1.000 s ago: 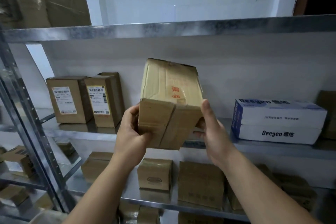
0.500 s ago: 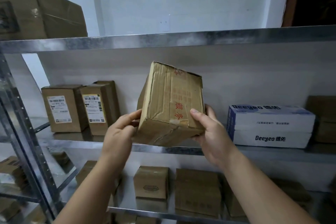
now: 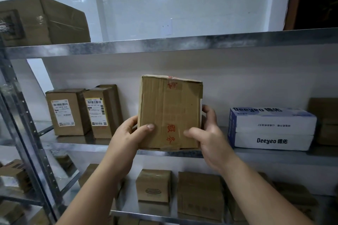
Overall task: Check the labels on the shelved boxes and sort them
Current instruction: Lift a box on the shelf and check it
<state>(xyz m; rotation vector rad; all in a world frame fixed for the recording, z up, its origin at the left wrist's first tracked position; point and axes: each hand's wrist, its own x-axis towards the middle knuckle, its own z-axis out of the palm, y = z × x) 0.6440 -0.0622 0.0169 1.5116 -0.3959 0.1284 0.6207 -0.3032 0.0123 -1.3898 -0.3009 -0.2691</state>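
I hold a taped brown cardboard box [image 3: 170,111] with red characters on its facing side, upright in front of the middle shelf [image 3: 76,141]. My left hand [image 3: 126,133] grips its lower left edge, thumb across the front. My right hand [image 3: 208,133] grips the lower right edge, thumb on the front and fingers behind. No shipping label shows on the facing side. To the left stand two brown boxes with white barcode labels, one [image 3: 67,111] beside the other [image 3: 102,111].
A white and blue Deeyeo box [image 3: 272,129] lies on the middle shelf at right, with brown boxes [image 3: 325,120] behind it. A large taped box [image 3: 42,20] sits on the top shelf [image 3: 182,44]. Several small brown boxes [image 3: 154,186] fill the lower shelf. A metal upright [image 3: 23,129] runs at left.
Both hands have turned the box so a broad side with red characters now faces me squarely. It sits lower, near the shelf edge, with both thumbs on the front.
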